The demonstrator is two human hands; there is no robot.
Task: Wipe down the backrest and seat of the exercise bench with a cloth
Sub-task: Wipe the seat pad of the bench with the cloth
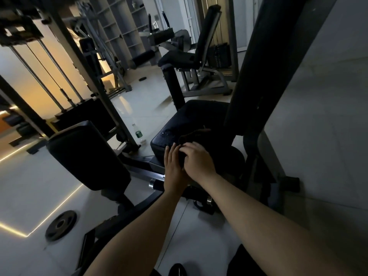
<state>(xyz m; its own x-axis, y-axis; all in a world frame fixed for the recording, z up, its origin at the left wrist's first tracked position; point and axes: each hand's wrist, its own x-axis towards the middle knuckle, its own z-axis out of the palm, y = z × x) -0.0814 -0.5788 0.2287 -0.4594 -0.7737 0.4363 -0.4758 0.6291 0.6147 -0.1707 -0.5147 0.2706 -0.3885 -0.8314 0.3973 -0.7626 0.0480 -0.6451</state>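
The bench's black seat (191, 120) lies in the middle of the view, with wet drops near its front left corner. Its tall black backrest (264, 62) rises to the right. A dark cloth (191, 136) rests bunched on the seat's near edge. My right hand (199, 159) grips the cloth's near end from above. My left hand (174, 168) lies flat against it on the left, fingers straight, touching the cloth and the right hand.
A black padded roller (87, 154) stands at the left of the bench. A plastic bottle (138, 134) stands on the floor beyond it. A weight plate (60, 225) lies at the lower left. A second seat machine (197, 56) and a cable stack (65, 86) stand behind.
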